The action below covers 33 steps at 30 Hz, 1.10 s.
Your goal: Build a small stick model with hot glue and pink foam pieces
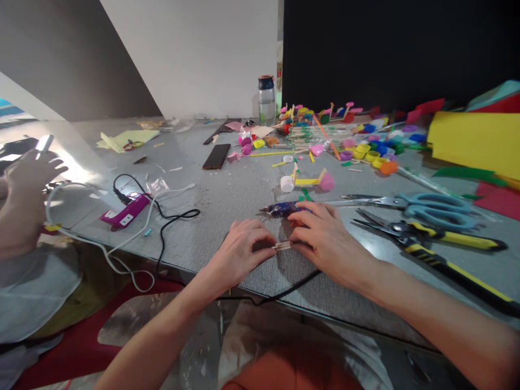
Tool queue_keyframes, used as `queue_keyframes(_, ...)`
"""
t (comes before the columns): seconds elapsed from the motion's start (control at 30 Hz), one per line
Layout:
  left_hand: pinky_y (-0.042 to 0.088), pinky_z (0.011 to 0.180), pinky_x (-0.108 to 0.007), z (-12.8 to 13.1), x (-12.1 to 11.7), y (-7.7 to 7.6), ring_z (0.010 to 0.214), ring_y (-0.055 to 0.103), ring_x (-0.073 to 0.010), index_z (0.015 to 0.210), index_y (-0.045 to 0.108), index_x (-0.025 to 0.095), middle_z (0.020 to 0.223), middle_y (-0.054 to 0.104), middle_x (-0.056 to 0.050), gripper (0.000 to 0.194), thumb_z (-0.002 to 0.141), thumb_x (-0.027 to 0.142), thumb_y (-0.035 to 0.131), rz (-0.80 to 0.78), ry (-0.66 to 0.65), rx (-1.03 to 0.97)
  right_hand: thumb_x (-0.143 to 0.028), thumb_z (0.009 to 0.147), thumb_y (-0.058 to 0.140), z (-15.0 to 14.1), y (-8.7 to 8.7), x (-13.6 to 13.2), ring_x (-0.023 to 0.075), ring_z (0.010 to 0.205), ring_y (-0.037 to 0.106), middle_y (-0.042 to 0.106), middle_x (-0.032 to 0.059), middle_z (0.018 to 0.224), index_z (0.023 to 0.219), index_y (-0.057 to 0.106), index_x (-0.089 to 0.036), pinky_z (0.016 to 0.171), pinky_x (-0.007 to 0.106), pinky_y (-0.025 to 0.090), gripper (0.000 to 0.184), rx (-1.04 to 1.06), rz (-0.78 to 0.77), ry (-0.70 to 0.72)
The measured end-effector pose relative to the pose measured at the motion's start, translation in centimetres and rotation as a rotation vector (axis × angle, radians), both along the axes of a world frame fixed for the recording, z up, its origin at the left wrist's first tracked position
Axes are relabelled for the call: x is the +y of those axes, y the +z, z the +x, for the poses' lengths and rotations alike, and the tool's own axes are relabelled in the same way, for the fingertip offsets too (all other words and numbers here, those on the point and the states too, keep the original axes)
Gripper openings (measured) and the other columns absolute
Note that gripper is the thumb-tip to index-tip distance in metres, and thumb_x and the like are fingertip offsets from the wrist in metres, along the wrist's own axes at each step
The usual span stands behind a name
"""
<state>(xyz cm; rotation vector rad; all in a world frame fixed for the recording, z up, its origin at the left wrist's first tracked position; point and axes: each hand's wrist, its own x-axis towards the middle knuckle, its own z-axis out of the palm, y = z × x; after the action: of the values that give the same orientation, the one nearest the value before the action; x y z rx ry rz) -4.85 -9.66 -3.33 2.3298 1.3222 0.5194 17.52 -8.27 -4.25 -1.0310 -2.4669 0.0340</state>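
My left hand (244, 249) and my right hand (325, 238) rest on the grey table (227, 195), fingers pinched together from both sides on a small bundle of pale wooden sticks (282, 246). A blue glue gun (284, 208) lies just beyond my right hand's fingers, its black cable (174, 219) running off the near edge.
Teal scissors (430, 208) and yellow-handled pliers (442, 244) lie to the right. Bottle caps, straws and stick models (357, 146) crowd the back, beside coloured paper (475, 141). A black phone (216, 156), a magenta power strip (125, 212) and a water bottle (267, 100) stand left. Another person's hand (24, 184) holds a phone at far left.
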Motion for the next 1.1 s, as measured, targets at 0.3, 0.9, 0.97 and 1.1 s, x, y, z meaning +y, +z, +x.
queue_keyframes(0.3,0.034,0.086,-0.036,0.4,0.2,-0.1,0.095,0.06,-0.0192,0.086,0.071,0.021,0.089,0.067,0.0,0.012,0.093,0.03,0.068,0.02,0.009,-0.002,-0.016,0.088,0.073,-0.2,-0.2,-0.1,0.0356,0.129,0.05,0.072,0.0086,0.114,0.077,0.074,-0.018,0.106,0.056,0.039,0.011,0.001,0.025,0.008)
queue_keyframes(0.9,0.036,0.086,-0.036,0.3,0.0,-0.1,0.094,0.061,-0.0191,0.085,0.07,0.02,0.088,0.067,0.0,0.011,0.093,0.028,0.066,-0.014,0.028,-0.068,-0.016,0.091,0.068,0.4,0.7,-0.6,0.0366,0.132,0.047,0.07,0.0096,0.123,0.085,0.078,-0.02,0.107,0.058,0.038,0.012,0.029,0.054,-0.031)
queue_keyframes(0.97,0.036,0.088,-0.036,0.1,-0.2,0.2,0.097,0.062,-0.0197,0.09,0.07,0.021,0.094,0.069,-0.001,0.009,0.094,0.027,0.065,0.002,0.049,-0.07,-0.018,0.095,0.063,0.9,1.2,-0.6,0.0356,0.131,0.048,0.069,0.0084,0.124,0.087,0.078,-0.022,0.106,0.058,0.039,0.017,0.058,0.095,-0.044)
queue_keyframes(1.1,0.034,0.089,-0.036,-0.3,-0.6,0.6,0.098,0.062,-0.0193,0.091,0.07,0.022,0.096,0.069,0.0,0.01,0.096,0.027,0.063,0.04,0.069,-0.023,-0.021,0.097,0.06,1.5,1.9,-0.9,0.0355,0.125,0.051,0.069,0.0092,0.122,0.085,0.077,-0.023,0.102,0.056,0.04,0.021,0.024,0.195,-0.048)
